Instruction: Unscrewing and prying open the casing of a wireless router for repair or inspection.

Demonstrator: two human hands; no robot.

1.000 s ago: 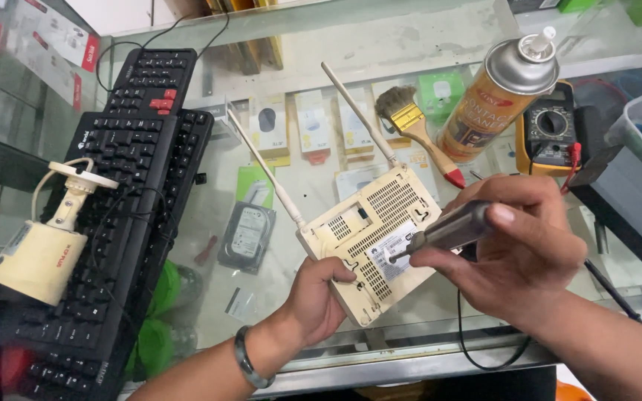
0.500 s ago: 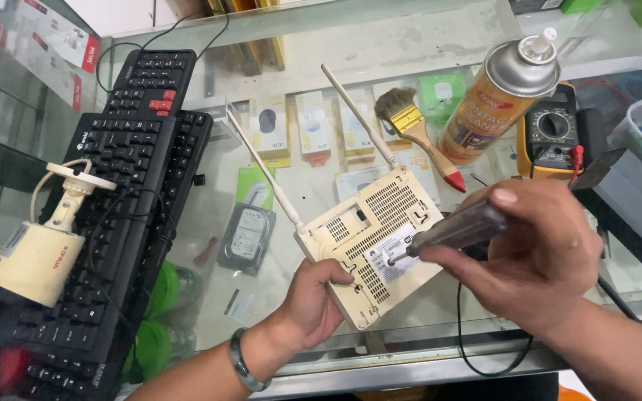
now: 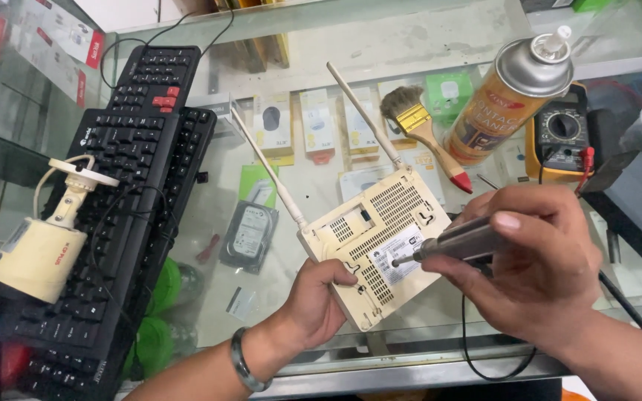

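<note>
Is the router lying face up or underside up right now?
Underside up: the router shows its vent slots and white label, where the right hand presses the driver; left hand steadies it.

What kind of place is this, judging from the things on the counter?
Probably an electronics repair shop with a sales counter. A multimeter, a spray can and a brush lie on a glass counter with boxed goods under it, while the right hand holds a powered screwdriver to a router.
</note>
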